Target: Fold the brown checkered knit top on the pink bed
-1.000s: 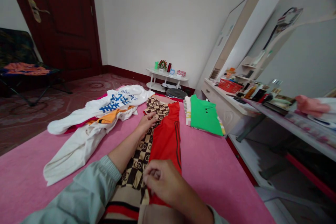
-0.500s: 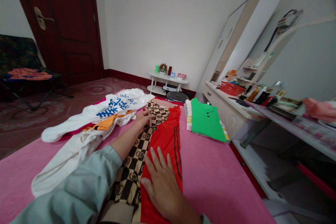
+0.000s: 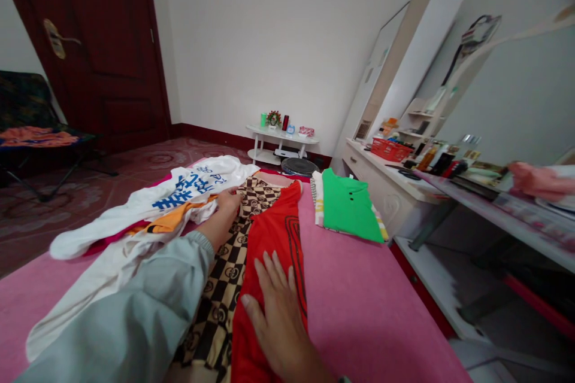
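Pressing flat on the red shirt (image 3: 269, 233), the right hand (image 3: 278, 317) lies closest, palm down with fingers spread. Its grip is wide and holds nothing. The red shirt runs as a long strip up the bed (image 3: 381, 311), lying over the right part of a brown checked shirt (image 3: 227, 263).

Left of the right hand, a pale sleeve (image 3: 135, 311) crosses the checked shirt. Farther up, the left hand (image 3: 228, 200) rests at the left edge of the checked shirt, just where it meets a white shirt (image 3: 193, 182) printed in blue. The fingers are bent against the cloth. I cannot tell whether that grip is closed on the fabric or only touching it.

An orange cloth (image 3: 166, 224) sticks out from under the white shirt, and a second white garment (image 3: 90, 287) trails toward the near left corner. To the right of the red shirt, apart from it, a folded green shirt (image 3: 348, 209) sits on a small striped stack near the bed's edge.

Beyond the bed, a low white table (image 3: 281, 137) stands against the wall with small items on top. On the right, a white bench (image 3: 381, 176) carries a red basket (image 3: 393, 148) and several bottles (image 3: 433, 158). On the far left are a dark red door (image 3: 99, 54) and a folding chair (image 3: 31, 102).
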Available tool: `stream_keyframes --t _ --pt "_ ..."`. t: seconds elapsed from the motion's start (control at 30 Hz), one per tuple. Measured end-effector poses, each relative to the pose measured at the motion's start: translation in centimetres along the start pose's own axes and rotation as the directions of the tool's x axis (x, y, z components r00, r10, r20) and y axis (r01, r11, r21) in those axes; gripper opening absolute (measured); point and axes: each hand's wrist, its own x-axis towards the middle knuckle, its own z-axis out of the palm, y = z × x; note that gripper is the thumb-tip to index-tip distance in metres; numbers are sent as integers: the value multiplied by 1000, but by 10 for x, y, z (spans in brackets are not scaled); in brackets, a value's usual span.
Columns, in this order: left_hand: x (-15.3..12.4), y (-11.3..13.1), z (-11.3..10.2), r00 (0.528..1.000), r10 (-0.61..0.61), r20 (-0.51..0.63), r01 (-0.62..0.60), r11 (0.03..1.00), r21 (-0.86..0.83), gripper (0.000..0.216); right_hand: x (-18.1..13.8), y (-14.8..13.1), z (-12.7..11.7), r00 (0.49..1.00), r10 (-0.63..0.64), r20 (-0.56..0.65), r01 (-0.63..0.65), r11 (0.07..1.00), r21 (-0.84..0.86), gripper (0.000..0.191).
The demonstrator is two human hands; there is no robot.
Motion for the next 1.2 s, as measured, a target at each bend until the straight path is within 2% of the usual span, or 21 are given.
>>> stream_keyframes --t 0.07,0.17,0.23,0.27,0.3,0.37,0.4,0.43,0.47,0.6,0.7,0.8,0.87,0.93,1.07,1.2 --pt "4 1 -4 999 37 8 -38 998 51 49 1 0 2 1000 -24 19 24 1000 -5 61" --pt "-2 9 -7 984 167 60 -172 980 95 49 1 1 5 998 -53 33 54 999 -8 63" --pt "-14 15 -9 934 321 157 -343 928 144 48 0 2 6 998 -55 24 55 998 -9 61" --pt "-21 17 -11 871 423 250 -473 859 196 49 0 2 6 998 -58 22 58 998 -9 61" --pt "-29 18 -12 770 515 376 -619 745 247 51 0 2 6 998 -59 21 60 998 -10 61" --pt "-43 17 -17 505 583 637 -857 425 290 59 0 2 6 998 -60 17 60 998 -14 61" --pt "-49 15 -19 404 564 721 -914 288 287 62 0 1 6 998 -58 17 59 998 -16 61" --pt "-55 14 -22 350 544 762 -937 209 282 63 0 1 6 998 -56 17 56 998 -18 61" --pt "-59 13 -25 324 537 779 -946 168 277 61 0 1 6 998 -55 18 55 998 -19 61" --pt "-64 15 -29 290 626 724 -957 177 230 34 0 2 5 998 -58 19 58 998 -26 60" --pt "-60 15 -23 326 630 705 -945 239 224 40 0 2 5 998 -63 14 63 997 -36 60" --pt "-51 7 -12 387 405 828 -914 289 285 53 1 2 6 998 -63 16 64 997 -48 61" --pt "-47 1 -7 407 253 878 -890 327 318 57 2 2 6 998 -51 22 52 997 -55 61" --pt "-44 -1 -8 409 208 888 -874 369 316 59 2 2 7 999 -40 30 42 997 -58 61" --pt "-48 1 -30 401 286 870 -874 404 269 51 1 3 4 998 -46 48 48 998 -35 59" --pt "-57 -5 -78 389 408 826 -869 461 181 46 3 8 -1 996 -85 -7 85 992 94 50"
